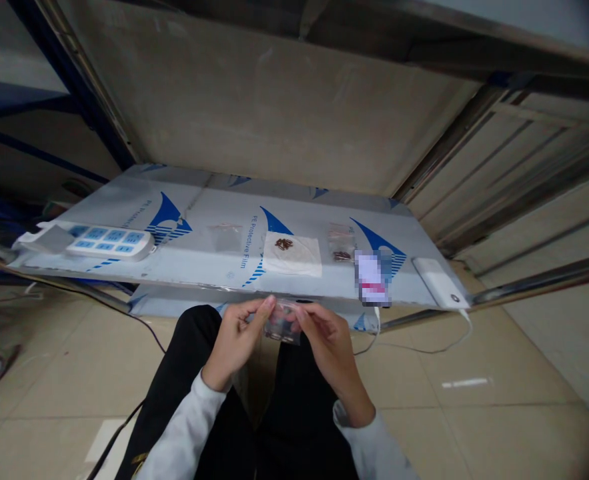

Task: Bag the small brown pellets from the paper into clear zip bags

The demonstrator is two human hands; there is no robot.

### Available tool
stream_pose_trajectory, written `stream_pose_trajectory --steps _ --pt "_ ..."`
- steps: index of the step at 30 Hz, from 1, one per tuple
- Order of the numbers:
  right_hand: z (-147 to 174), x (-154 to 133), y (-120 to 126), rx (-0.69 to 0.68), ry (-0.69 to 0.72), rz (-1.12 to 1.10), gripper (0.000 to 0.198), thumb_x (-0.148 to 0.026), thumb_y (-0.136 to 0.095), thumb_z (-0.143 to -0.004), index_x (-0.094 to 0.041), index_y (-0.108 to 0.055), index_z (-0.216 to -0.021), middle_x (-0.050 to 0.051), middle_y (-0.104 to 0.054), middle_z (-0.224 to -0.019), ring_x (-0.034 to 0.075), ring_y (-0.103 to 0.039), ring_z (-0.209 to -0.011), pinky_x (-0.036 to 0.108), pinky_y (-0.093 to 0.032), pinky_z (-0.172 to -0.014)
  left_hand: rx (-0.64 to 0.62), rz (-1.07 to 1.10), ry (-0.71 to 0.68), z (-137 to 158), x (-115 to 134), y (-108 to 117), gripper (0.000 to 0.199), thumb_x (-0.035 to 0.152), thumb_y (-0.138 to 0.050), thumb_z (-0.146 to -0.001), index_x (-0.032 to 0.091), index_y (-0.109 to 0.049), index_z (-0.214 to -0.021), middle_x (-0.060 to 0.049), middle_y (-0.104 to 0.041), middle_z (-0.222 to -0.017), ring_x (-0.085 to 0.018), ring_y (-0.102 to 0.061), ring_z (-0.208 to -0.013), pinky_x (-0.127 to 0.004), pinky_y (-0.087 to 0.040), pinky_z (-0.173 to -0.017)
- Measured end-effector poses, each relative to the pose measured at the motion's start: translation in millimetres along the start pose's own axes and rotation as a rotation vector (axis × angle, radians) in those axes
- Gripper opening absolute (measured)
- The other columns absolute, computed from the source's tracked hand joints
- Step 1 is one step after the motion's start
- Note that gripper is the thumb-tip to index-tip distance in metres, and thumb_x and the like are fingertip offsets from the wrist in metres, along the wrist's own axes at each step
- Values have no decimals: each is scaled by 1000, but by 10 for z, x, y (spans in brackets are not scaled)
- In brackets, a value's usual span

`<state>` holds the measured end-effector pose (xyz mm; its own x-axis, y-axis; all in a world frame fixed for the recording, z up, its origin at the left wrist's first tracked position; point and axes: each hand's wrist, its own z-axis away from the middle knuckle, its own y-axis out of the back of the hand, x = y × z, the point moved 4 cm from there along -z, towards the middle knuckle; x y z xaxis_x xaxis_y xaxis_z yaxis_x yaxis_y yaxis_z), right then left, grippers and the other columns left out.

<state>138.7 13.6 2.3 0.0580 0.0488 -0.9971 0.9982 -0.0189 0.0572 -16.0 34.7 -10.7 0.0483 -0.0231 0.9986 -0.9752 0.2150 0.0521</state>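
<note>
Above my lap, a small clear zip bag [283,327] with a few small dark pieces at its bottom is pinched by its top edge. My left hand [241,333] grips the left corner and my right hand [327,337] the right one. Just beyond, on the shelf, a little pile of brown pieces [283,245] lies on a white paper sheet [304,262]. To its right sits another clear bag [341,243] with brown pieces in its lower part. A flat clear bag [225,237] lies left of the sheet.
A film-covered metal shelf [204,267] spans the view. On it are a white power strip [111,243] at left, a pixelated phone [373,277] with a cable, and a white charger-like box [439,283] at right. Another shelf [324,27] hangs overhead.
</note>
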Motion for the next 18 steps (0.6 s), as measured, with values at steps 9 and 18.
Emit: stream_pose_trajectory --steps 9,18 --pt "-431 -118 501 112 21 112 30 -39 -65 -80 -19 -68 -102 1 -68 -66 13 -59 -52 25 -48 -50 3 -114 39 -177 -60 137 45 49 -41 -91 19 -75 -86 -6 -74 -96 -22 -66 -90 -34 -47 -90" --pt "-1749 334 1584 475 29 749 46 -42 -57 -78 -8 -61 -108 18 -69 -91 28 -64 -82 43 -46 -78 473 -748 103 -784 -500 880 40 46 -56 -80 19 -67 -107 -7 -73 -95 -23 -66 -84 -32 -48 -77"
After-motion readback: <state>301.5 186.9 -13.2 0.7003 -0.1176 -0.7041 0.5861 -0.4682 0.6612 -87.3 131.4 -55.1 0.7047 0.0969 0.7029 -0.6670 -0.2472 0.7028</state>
